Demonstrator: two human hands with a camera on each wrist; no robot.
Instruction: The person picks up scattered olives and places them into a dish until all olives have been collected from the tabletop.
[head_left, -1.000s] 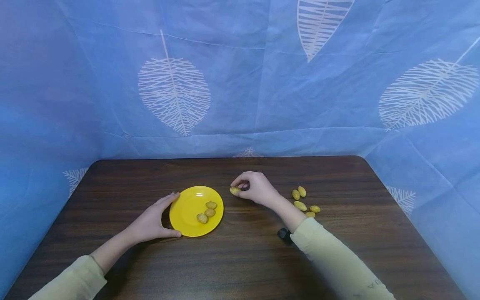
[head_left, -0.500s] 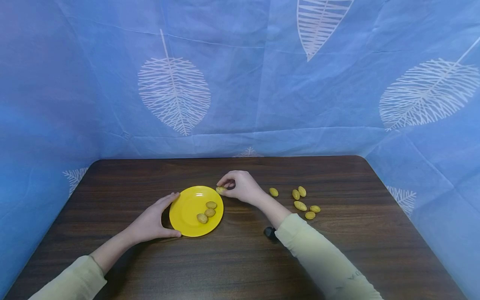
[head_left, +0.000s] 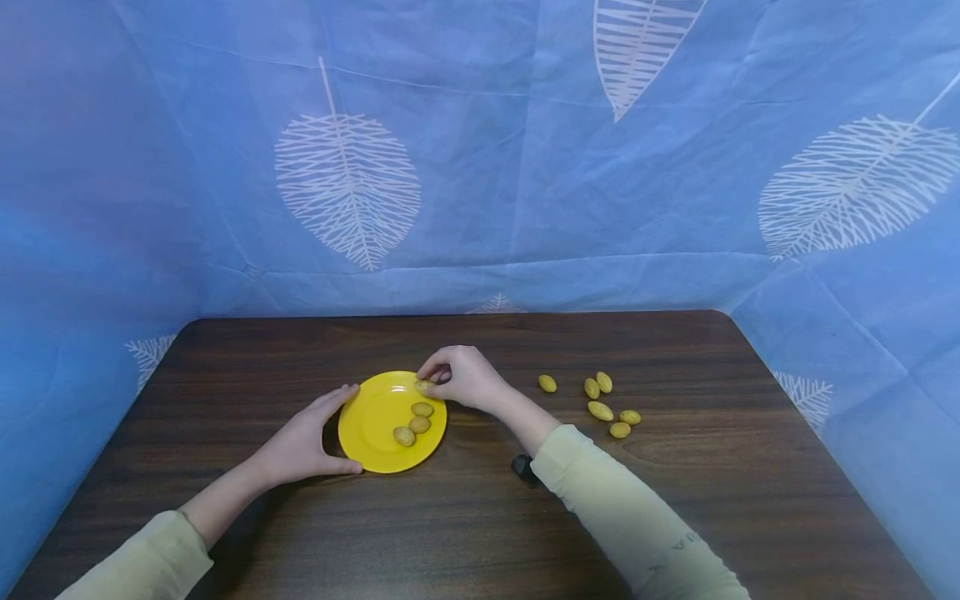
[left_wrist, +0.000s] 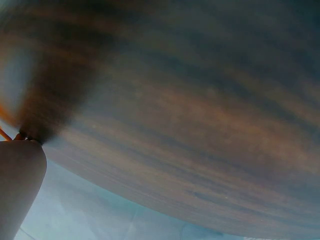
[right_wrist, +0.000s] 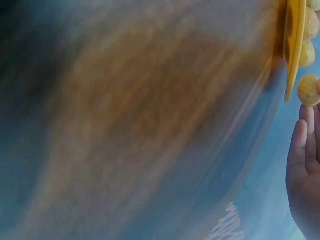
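A yellow plate point(head_left: 367, 421) lies on the table, with several small, yellow, potato-like ovals point(head_left: 405, 436) on its right half. My left hand point(head_left: 303, 442) holds its left side, thumb at the near rim and fingers at the far rim. Over the plate's far right rim, my right hand point(head_left: 467, 379) pinches another small yellow oval point(right_wrist: 309, 90) between thumb and fingers. The right wrist view shows it just off the plate's edge point(right_wrist: 295, 45), apart from the others. In the left wrist view only part of the left hand point(left_wrist: 20, 185) shows.
Several more yellow ovals point(head_left: 600, 411) lie loose on the dark wooden table point(head_left: 465, 517), right of the right forearm. A small black object point(head_left: 525, 469) sits at the right wrist's cuff. Blue leaf-patterned cloth point(head_left: 480, 183) hangs behind the table.
My right hand has moved left with the pinched oval, from beside the plate to above its far right rim. The left hand and plate have stayed in place.
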